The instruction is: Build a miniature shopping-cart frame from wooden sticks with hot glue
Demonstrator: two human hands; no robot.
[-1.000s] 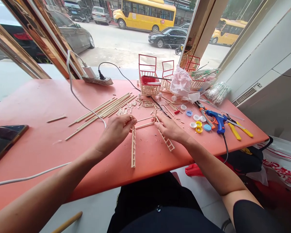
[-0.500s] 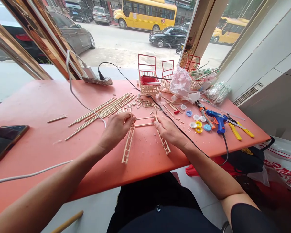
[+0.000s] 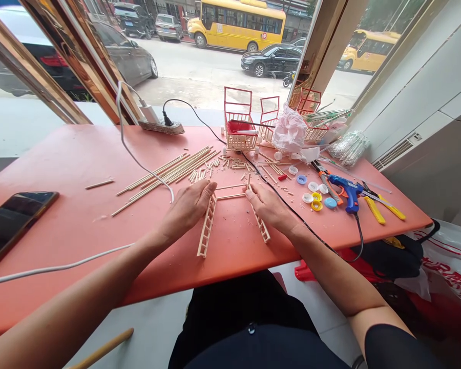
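On the orange table [image 3: 69, 154] lies a small frame of thin wooden sticks: two ladder-like side pieces joined by two cross sticks [image 3: 230, 191]. My left hand [image 3: 184, 210] pinches the top of the left ladder piece [image 3: 206, 233]. The fingers of my right hand [image 3: 272, 207] are closed on the top of the right ladder piece [image 3: 263, 230]. Both side pieces lie flat and point back toward me.
Behind the hands lies a pile of long sticks [image 3: 169, 171] among cut bits. To the right are a blue glue gun [image 3: 346, 187], bottle caps [image 3: 312, 197] and yellow-handled pliers [image 3: 380, 209]. Stick baskets [image 3: 238, 128] stand by the window. A phone [image 3: 15, 218] lies at left. A black cable [image 3: 288, 204] crosses near my right wrist.
The lower end of the left ladder piece has swung a little to the left. The black cable now runs across the table beside my right wrist. Both hands stay on the frame.
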